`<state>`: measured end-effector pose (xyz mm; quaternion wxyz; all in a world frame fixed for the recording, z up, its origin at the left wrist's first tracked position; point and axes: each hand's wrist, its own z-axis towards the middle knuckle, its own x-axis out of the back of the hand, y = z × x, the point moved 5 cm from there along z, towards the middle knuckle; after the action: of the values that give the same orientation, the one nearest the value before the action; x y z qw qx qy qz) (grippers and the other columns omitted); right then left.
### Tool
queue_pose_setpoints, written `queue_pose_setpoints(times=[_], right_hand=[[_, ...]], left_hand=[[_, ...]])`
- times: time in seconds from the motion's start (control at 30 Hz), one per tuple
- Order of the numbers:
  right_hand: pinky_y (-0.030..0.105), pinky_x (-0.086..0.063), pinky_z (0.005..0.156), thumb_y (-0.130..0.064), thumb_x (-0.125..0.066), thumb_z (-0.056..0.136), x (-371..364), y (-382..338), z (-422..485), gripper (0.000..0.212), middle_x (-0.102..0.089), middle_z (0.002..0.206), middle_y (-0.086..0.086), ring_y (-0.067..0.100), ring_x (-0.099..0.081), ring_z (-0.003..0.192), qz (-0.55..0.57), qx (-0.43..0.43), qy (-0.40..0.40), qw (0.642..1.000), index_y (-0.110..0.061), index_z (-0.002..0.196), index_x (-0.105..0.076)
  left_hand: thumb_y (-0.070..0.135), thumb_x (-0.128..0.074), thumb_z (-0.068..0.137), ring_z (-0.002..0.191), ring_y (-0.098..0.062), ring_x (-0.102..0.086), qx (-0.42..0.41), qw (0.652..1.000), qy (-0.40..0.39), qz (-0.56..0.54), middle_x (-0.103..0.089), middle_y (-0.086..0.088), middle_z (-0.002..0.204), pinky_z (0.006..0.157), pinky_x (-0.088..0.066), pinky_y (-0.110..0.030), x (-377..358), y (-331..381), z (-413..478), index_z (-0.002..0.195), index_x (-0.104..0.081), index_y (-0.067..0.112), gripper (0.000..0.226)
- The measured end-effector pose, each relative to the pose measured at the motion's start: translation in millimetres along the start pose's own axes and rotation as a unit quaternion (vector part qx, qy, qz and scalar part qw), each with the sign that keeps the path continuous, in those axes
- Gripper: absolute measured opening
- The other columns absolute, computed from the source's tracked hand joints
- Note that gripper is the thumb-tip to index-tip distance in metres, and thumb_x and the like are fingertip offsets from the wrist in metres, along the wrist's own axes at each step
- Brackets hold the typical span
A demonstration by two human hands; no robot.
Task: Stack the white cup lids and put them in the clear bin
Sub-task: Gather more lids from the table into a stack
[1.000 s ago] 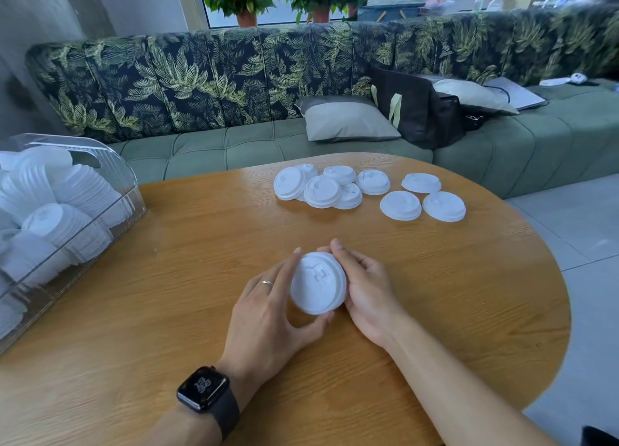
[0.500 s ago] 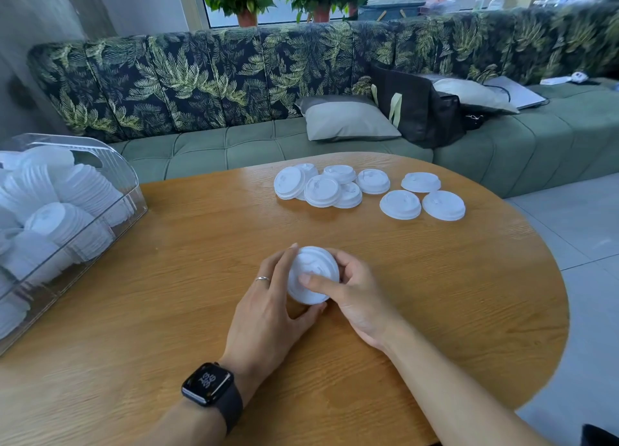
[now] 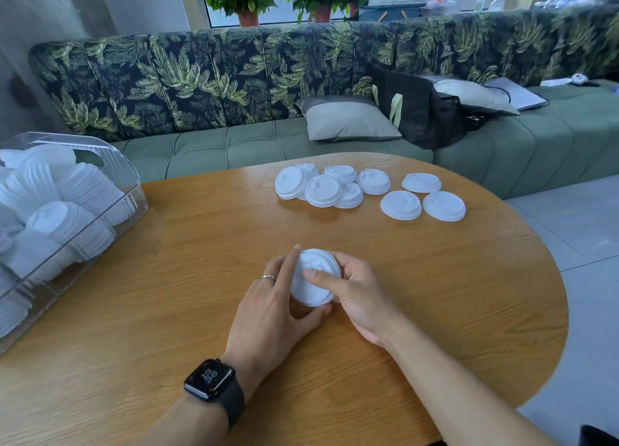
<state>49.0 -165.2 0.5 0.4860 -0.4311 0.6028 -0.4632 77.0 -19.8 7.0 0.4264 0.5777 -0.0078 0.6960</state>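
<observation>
A small stack of white cup lids (image 3: 313, 286) stands on its edge on the round wooden table (image 3: 201, 244), held between both hands. My left hand (image 3: 271, 308) grips it from the left, thumb underneath and fingers over the top. My right hand (image 3: 358, 291) grips it from the right, with the thumb laid across the top lid's face. Several loose white lids (image 3: 368, 191) lie further back on the table, some overlapping. The clear bin (image 3: 130, 191) at the left edge holds rows of stacked lids.
A black smartwatch (image 3: 209, 378) is on my left wrist. Behind the table runs a green sofa (image 3: 234, 144) with a grey cushion (image 3: 348, 120) and a black bag (image 3: 412, 107). Grey floor (image 3: 586, 278) lies to the right of the table.
The lid stack has tilted further up onto its edge and shifted slightly away from me. My right thumb has slid across the top lid's face.
</observation>
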Motion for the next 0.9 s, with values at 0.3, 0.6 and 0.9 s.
queue_pose_setpoints(times=[0.3,0.6,0.9], right_hand=[[0.052,-0.059,0.090,-0.035,-0.081,0.086,-2.3,-2.2,-4.0,0.034,-0.078,0.108,0.001,0.022,-0.073,0.104,-0.038,-0.001,0.049,0.998,-0.029,0.118,-0.073],[0.030,-0.060,0.086,-0.033,-0.082,0.085,4.1,-2.6,1.3,0.028,-0.079,0.106,-0.001,0.013,-0.074,0.102,-0.049,0.016,0.062,0.997,-0.023,0.112,-0.077],[0.018,-0.048,0.091,-0.024,-0.062,0.101,45.8,-16.2,7.1,0.013,-0.070,0.109,-0.008,0.004,-0.064,0.104,-0.201,0.191,0.267,0.923,-0.022,0.110,-0.071]], left_hand=[[0.071,-0.067,0.075,0.119,-0.013,-0.058,0.008,1.000,-0.009,-0.012,-0.044,0.011,0.149,0.092,-0.047,-0.025,3.0,2.8,-1.0,0.155,-0.026,0.031,0.098],[0.075,-0.066,0.075,0.115,-0.005,-0.056,-0.004,1.000,-0.014,0.004,-0.049,0.018,0.143,0.090,-0.043,-0.020,5.7,7.7,-0.8,0.152,-0.033,0.031,0.095],[0.073,-0.071,0.070,0.117,-0.006,-0.052,0.031,0.999,0.012,-0.011,-0.050,0.018,0.137,0.088,-0.041,-0.022,-0.1,4.3,11.1,0.148,-0.035,0.035,0.094]])
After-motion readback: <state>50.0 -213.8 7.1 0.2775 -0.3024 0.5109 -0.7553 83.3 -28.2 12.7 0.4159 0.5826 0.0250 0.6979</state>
